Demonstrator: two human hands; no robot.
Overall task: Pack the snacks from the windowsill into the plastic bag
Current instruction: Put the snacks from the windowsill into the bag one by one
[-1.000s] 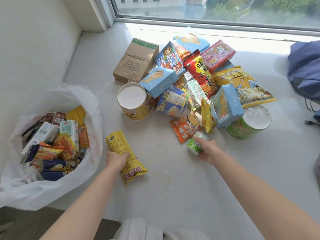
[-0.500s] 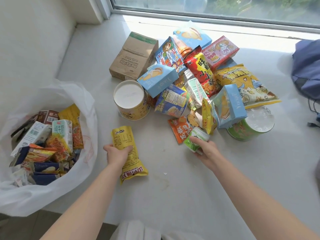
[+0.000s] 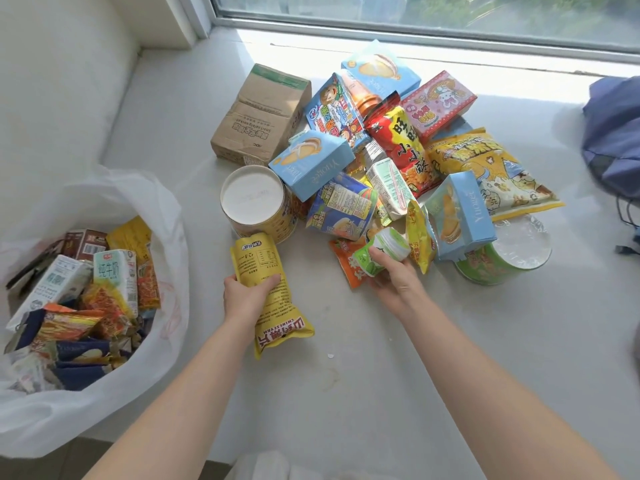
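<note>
Two hands work low on the white windowsill (image 3: 381, 393), both forearms cut off by the bottom edge. The left hand (image 3: 247, 296) grips a yellow pouch (image 3: 258, 258) round its middle, so part of the print is covered. The pouch's far end meets a round tub (image 3: 254, 199) with a flat white lid. The right hand (image 3: 394, 282) holds a small green cup (image 3: 384, 249) tipped on its side at the near edge of the snack pile, thumb on top and the other fingers hidden beneath. Whether the cup rests on the orange sachet (image 3: 346, 261) under it cannot be told.

The pile is heaped, so many packs show only a corner. A green tub (image 3: 498, 258) with a clear lid is half covered by a pale-blue box (image 3: 460, 213). A plain brown carton (image 3: 259, 112) lies flat at the pile's far left.

The plastic bag (image 3: 166, 237) (thin, white, crinkled) sits open at the left, its left side out of frame. It holds a milk carton (image 3: 114, 275) and glossy foil packets, and those lowest down are too jumbled to make out. A dark-blue backpack (image 3: 613, 133) is cut off at the right edge.
</note>
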